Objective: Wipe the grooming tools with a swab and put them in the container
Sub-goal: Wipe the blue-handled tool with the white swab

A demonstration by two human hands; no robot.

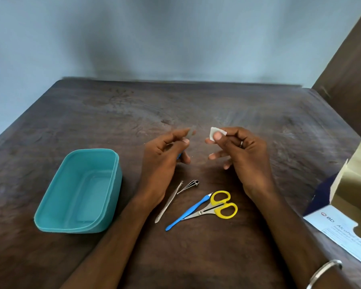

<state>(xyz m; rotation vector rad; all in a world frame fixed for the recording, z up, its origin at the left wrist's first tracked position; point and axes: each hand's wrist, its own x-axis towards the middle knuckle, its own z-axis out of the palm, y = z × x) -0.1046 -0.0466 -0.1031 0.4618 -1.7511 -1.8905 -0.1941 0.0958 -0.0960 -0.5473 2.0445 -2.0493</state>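
Observation:
My left hand (pixel 163 155) pinches a thin grey metal nail file (pixel 191 131) with a blue handle end showing below the fingers. My right hand (pixel 244 155) holds a small white swab (pixel 214 133) between thumb and forefinger, a short gap from the file's tip. An empty teal container (pixel 50 209) stands at the left. On the table between my forearms lie metal tweezers (pixel 168 203), a small nail clipper (pixel 189 186), a blue-handled cuticle tool (pixel 186 213) and yellow-handled scissors (pixel 217 206).
An opened box of alcohol swabs (pixel 346 224) sits at the right edge of the dark wooden table (pixel 133 111). A blue-grey wall rises behind the table's far edge. A brown panel stands at the upper right.

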